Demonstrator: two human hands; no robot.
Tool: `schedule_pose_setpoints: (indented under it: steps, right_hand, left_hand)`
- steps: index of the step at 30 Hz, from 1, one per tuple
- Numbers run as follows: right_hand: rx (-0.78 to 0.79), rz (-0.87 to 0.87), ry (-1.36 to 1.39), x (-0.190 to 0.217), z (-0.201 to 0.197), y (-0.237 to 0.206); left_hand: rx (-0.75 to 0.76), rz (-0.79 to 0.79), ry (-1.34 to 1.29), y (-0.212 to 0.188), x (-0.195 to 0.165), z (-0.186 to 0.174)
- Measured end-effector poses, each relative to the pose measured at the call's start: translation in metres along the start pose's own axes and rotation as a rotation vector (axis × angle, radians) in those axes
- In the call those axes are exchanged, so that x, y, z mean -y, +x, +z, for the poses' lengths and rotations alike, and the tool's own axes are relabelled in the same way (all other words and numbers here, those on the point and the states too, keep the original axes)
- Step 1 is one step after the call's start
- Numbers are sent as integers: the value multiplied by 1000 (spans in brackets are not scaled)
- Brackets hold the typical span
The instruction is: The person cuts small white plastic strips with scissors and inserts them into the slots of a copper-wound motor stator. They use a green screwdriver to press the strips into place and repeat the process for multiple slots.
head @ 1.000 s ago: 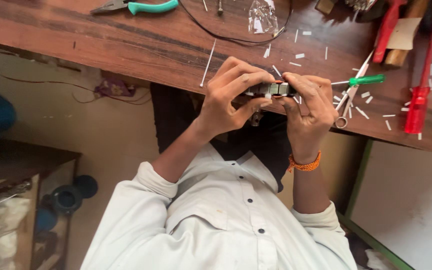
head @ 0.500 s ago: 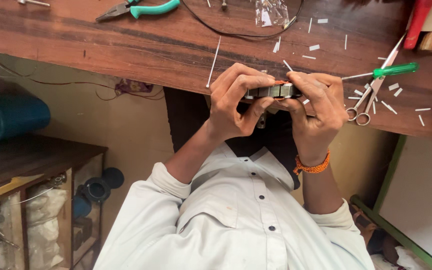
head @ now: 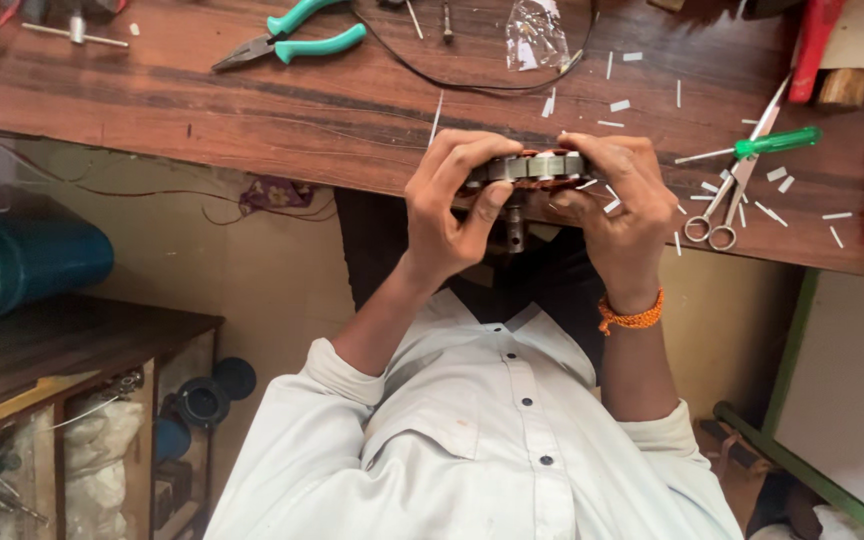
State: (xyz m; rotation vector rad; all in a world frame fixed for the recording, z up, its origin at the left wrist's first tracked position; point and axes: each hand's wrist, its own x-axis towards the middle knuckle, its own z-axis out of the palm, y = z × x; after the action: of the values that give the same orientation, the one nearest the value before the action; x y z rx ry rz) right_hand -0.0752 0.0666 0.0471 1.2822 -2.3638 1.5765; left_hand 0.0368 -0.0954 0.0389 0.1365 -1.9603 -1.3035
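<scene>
Metal stator core (head: 532, 168) with copper windings stays clamped edge-on between our left hand (head: 452, 205) and right hand (head: 617, 205), now slightly nearer us, at the wooden bench (head: 252, 110) edge.

The round grey metal core with copper-brown windings (head: 537, 166) looks dull and ridged, and its short steel shaft looks smooth. The brown wooden workbench (head: 252, 110) has a smooth, slightly shiny grain. The pliers with teal plastic handles (head: 297, 40) look glossy, the steel scissors (head: 727, 195) shine, and the white cloth shirt (head: 482, 440) is matt.
</scene>
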Motion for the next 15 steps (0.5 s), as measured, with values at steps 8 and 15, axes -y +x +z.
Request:
schedule_pose_setpoints:
  steps: [8, 15]
  right_hand:
    - [-23, -53, -42, -1, 8, -3]
    - [-17, -66, -29, -10, 5, -3]
  left_hand:
    - [-97, 33, 117, -2, 1, 6]
    - [55, -15, -2, 3, -1, -7]
